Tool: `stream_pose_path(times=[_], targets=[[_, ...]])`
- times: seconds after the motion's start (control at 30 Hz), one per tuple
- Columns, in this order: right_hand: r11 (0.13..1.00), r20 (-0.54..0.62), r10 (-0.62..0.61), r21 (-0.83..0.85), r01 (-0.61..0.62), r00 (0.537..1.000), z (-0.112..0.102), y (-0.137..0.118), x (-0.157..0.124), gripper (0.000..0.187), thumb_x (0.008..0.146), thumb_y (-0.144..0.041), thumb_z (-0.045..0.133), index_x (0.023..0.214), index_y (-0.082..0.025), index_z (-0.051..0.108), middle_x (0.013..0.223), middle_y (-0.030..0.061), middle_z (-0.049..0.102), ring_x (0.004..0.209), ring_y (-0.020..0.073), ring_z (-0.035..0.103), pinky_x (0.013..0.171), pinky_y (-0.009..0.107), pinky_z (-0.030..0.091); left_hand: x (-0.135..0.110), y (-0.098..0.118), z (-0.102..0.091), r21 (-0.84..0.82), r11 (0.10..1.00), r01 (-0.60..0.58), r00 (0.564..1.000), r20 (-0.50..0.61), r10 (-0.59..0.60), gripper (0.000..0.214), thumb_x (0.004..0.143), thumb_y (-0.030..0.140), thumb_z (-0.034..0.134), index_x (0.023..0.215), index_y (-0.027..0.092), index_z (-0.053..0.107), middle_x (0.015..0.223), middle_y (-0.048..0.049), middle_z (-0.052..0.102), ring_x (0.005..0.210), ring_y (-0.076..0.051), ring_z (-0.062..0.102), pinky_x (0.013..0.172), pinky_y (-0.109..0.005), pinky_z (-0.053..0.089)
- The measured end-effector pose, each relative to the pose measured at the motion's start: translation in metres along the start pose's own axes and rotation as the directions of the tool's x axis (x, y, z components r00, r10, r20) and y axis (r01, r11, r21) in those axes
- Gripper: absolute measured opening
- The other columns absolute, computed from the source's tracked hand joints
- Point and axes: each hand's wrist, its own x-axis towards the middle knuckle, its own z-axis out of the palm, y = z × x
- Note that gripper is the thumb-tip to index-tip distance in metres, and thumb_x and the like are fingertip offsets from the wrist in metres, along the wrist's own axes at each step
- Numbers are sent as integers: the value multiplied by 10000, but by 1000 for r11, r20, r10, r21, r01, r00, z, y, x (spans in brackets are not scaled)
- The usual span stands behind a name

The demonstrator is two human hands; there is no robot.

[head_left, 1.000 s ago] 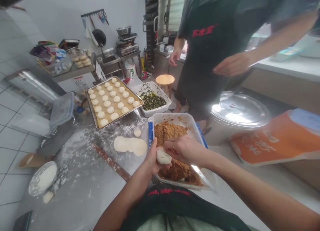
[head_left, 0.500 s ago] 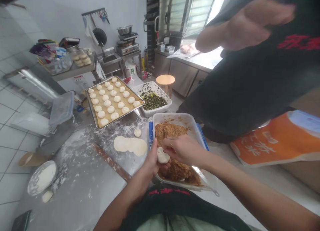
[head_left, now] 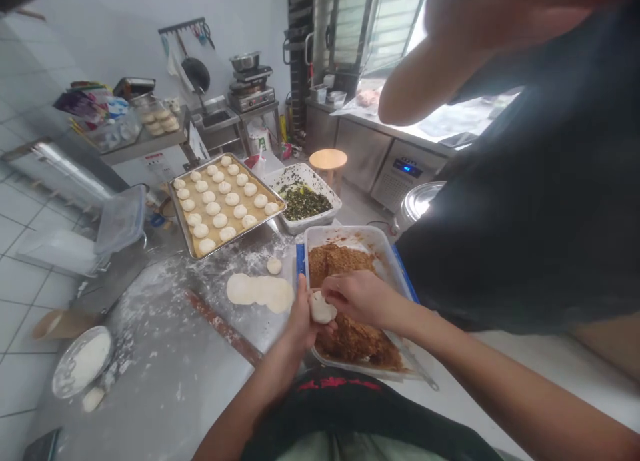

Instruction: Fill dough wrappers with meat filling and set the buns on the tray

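A pale, round filled bun [head_left: 323, 309] rests in my left hand [head_left: 303, 318], whose fingers curl under and around it. Bent over from the right, my right hand [head_left: 357, 296] pinches the bun's edge with thumb and fingertips. Both hands are above a plastic tub of brown filling [head_left: 360, 344]. Left of them, overlapping flat dough wrappers [head_left: 260, 291] lie on the floured steel table [head_left: 155, 374]. One finished bun [head_left: 274, 266] sits just behind the wrappers. A wooden rolling pin [head_left: 223, 328] lies diagonally, its near end hidden by my left forearm.
A lined tray [head_left: 193, 251] holds rows of buns. Beside it stands a white tub [head_left: 327, 214] of chopped greens. A bowl of flour [head_left: 83, 361] is at left. A co-worker's dark-clothed body [head_left: 505, 201] stands close on the right, near a round stool [head_left: 327, 158].
The co-worker has shifted, uncovering a metal canister and a fridge panel; the orange bag is no longer visible. My hands stay over the tub, fingers still at the bun's edge.
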Motion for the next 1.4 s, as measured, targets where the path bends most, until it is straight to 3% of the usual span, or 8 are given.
stream_pose_path(times=[0.23, 0.4, 0.63, 0.8, 0.93, 1.1, 1.4], targets=[[998, -8, 56, -11, -56, 998, 1, 2, 0, 156, 815, -245, 442, 792, -205, 591, 730, 8, 640, 696, 140, 576, 573, 237, 287, 1, -1, 3, 39, 999, 0, 996, -94, 3, 627, 699, 719, 307, 706, 136, 538, 479, -18, 518, 367, -109, 476, 351, -214, 337], [998, -32, 40, -41, -41, 999, 2, 1, -3, 196, 838, -237, 410, 757, -182, 579, 721, 24, 635, 675, 138, 566, 570, 242, 275, 6, -1, 0, 44, 999, 4, 998, -65, -2, 627, 708, 717, 275, 775, 151, 536, 547, -22, 551, 389, -122, 508, 347, -219, 338], [1000, -46, -2, -21, 2, 999, 0, 3, -5, 177, 829, -230, 410, 794, -179, 576, 746, 26, 633, 677, 137, 563, 563, 237, 276, 6, 4, 5, 81, 996, 45, 997, -62, -40, 633, 719, 715, 247, 738, 147, 526, 491, -10, 507, 328, -101, 445, 316, -217, 300], [998, -78, 47, -32, -49, 996, 1, 7, -5, 187, 818, -230, 416, 762, -177, 586, 719, 28, 632, 650, 137, 553, 555, 242, 271, 5, 7, 6, 32, 999, -19, 999, -46, 20, 599, 721, 701, 283, 770, 151, 518, 519, -1, 523, 328, -92, 446, 313, -202, 308], [995, -31, 94, -28, -95, 995, 4, 8, -7, 154, 800, -238, 451, 839, -195, 594, 741, 22, 643, 676, 142, 567, 559, 237, 279, 6, 0, 5, 81, 996, -23, 994, -102, 31, 627, 722, 708, 262, 716, 139, 526, 479, -4, 508, 335, -92, 445, 330, -198, 325], [998, 9, 21, -64, -20, 1000, 1, 6, -9, 195, 841, -247, 405, 778, -189, 580, 753, 18, 641, 680, 128, 567, 581, 232, 298, 2, -1, 10, 88, 995, -52, 982, -178, 67, 572, 751, 653, 320, 775, 133, 557, 508, -15, 539, 388, -110, 497, 360, -202, 346], [994, -12, 13, -113, -15, 1000, 1, 8, -6, 200, 854, -240, 394, 763, -182, 562, 769, 13, 638, 692, 129, 578, 568, 232, 301, 7, -4, 7, 143, 979, -146, 957, -232, 176, 563, 741, 660, 327, 787, 158, 576, 571, -41, 597, 417, -135, 535, 374, -227, 381]])
